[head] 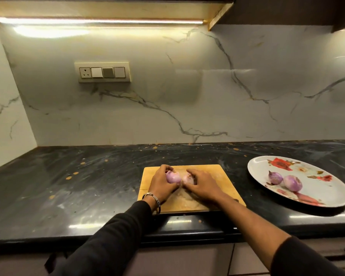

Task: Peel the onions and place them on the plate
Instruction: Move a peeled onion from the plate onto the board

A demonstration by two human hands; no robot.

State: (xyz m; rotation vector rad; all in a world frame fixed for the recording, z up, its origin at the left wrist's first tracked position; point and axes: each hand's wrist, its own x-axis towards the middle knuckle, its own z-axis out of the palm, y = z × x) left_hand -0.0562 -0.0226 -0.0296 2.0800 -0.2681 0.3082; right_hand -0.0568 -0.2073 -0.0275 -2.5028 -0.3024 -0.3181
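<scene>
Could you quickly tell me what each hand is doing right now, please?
Left hand: fingers curled round the left onion over the cutting board.
Right hand: fingers curled round the right onion.

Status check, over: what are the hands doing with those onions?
Left hand grips one onion, right hand another, over the board. Two onions on plate. Nothing in the way.

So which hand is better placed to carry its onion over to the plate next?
Probably the right hand. It grips an onion on the cutting board, and the plate lies on its side. The left hand, gripping the other onion, would have to cross over it.
</scene>
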